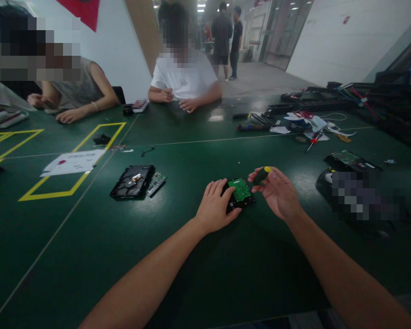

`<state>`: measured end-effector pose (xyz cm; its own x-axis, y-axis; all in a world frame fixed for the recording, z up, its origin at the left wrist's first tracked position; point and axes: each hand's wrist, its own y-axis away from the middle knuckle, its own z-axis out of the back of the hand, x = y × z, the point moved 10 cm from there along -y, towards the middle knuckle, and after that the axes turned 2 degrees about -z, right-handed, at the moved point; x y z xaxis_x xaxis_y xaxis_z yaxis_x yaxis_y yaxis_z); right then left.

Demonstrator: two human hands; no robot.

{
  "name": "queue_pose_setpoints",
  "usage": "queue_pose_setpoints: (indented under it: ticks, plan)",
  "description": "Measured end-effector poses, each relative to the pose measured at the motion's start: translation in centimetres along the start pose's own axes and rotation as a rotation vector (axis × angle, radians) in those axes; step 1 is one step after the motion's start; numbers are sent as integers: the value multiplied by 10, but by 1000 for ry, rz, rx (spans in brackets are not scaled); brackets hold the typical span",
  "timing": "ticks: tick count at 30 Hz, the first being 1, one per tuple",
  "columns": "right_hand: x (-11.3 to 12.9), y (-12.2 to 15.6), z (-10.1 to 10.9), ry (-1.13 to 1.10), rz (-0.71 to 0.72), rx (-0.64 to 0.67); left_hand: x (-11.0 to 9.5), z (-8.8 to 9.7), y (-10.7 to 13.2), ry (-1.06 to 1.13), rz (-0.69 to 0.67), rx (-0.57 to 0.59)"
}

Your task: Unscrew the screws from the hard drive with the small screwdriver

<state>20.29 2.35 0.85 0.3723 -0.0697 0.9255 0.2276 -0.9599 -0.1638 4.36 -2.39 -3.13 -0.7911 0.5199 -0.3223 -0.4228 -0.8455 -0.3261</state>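
A black hard drive (pixel 252 200) with a green circuit board (pixel 240 189) facing up lies on the table in front of me. My left hand (pixel 216 204) grips it from the left side, thumb at the near edge and fingers spread over the top. Just right of the drive, my right hand (pixel 277 189) is closed around a screwdriver (pixel 260 176) with a dark handle and yellow end. The screwdriver's tip is too hard to make out, so I cannot tell whether it touches the drive. To the left rest another black drive casing (pixel 133 181) and a loose circuit board (pixel 156 183).
On the green table (pixel 178 157), a red-handled screwdriver (pixel 314 140) lies among cables and papers at the right. Another board-topped drive (pixel 351 161) sits nearer. A paper sheet (pixel 73 162) crosses yellow tape. Two people sit across the table.
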Motion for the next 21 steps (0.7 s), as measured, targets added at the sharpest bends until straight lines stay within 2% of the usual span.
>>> queue_pose_setpoints:
  ticks: [21]
  plan:
    - [2, 0, 2, 39, 1, -30, -1, 1, 0, 4, -2, -9]
